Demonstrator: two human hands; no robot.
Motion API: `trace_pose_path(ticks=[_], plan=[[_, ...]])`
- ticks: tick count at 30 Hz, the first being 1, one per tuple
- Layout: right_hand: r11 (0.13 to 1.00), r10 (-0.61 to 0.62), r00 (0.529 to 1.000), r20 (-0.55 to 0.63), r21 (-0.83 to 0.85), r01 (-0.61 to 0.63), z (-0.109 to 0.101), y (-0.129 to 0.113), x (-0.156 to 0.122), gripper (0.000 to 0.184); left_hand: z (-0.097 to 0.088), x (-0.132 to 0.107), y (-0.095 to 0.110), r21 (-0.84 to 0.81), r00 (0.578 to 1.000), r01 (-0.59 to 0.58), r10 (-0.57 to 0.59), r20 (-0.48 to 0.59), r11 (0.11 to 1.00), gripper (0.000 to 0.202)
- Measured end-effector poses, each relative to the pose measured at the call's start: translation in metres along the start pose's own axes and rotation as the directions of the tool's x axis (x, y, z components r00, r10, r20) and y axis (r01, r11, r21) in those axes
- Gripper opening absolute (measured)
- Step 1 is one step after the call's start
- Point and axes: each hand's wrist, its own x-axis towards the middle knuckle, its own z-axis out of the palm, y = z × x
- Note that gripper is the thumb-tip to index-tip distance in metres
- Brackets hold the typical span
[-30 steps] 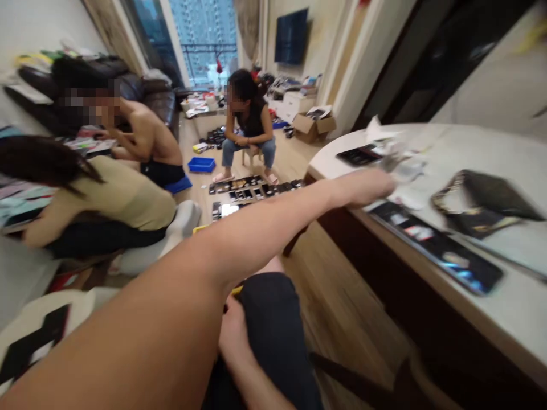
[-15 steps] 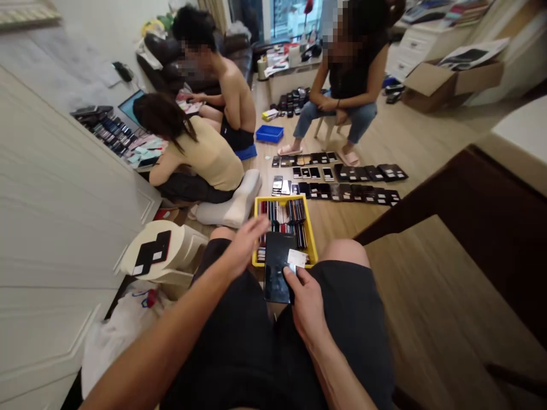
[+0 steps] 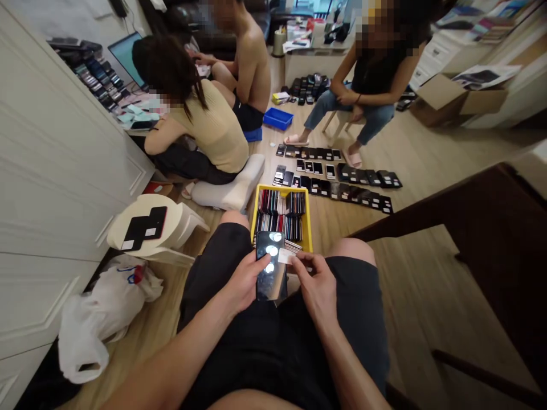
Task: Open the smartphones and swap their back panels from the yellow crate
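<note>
- Over the person's lap, at the near edge of the yellow plastic tray, the left hand grips a black smartphone, its glossy face reflecting ceiling lights; the fingers wrap closely around its left edge.
- At the phone's right edge, the right hand holds a small white card in a narrow pinch between thumb and fingers.
- Beyond the phone, the tray sits on the wooden floor between the person's knees, packed with rows of slim phones standing on edge.
- Past the tray's far edge, more handsets lie flat in rows on the floor.
- Left of the tray, a white plastic stool carries two black phones, and a white plastic bag lies nearer the person.
- Farther off, a co-worker in a beige top sits on a white cushion facing away, beside a shirtless person; a person in a black top sits on a stool, near a blue plastic basket.
</note>
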Motion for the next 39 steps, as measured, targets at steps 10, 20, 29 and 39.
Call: trace_pose_path(ticks=[10, 20, 29, 39], plan=[[0.863, -0.37, 0.922, 0.115, -0.327, 0.386, 0.001, -0.013, -0.008, 0.014, -0.009, 0.006, -0.009, 0.072, 0.999, -0.042, 0.042, 0.005, 0.996, 0.046], [0.998, -0.028, 0.991, 0.133, -0.055, 0.035, 0.012, -0.012, 0.019, 0.027, -0.004, 0.008, -0.012, -0.204, 0.996, 0.083, -0.075, 0.045, 0.975, 0.043], [0.998, -0.028, 0.989, 0.146, -0.054, 0.037, 0.014, -0.007, 0.019, 0.028, -0.002, 0.008, -0.011, -0.187, 0.995, 0.084, -0.073, 0.064, 0.979, 0.049], [0.994, -0.061, 0.99, 0.13, -0.087, 0.073, 0.015, -0.005, 0.02, 0.024, -0.004, 0.009, -0.013, -0.177, 0.993, 0.105, -0.094, 0.068, 0.979, 0.049]])
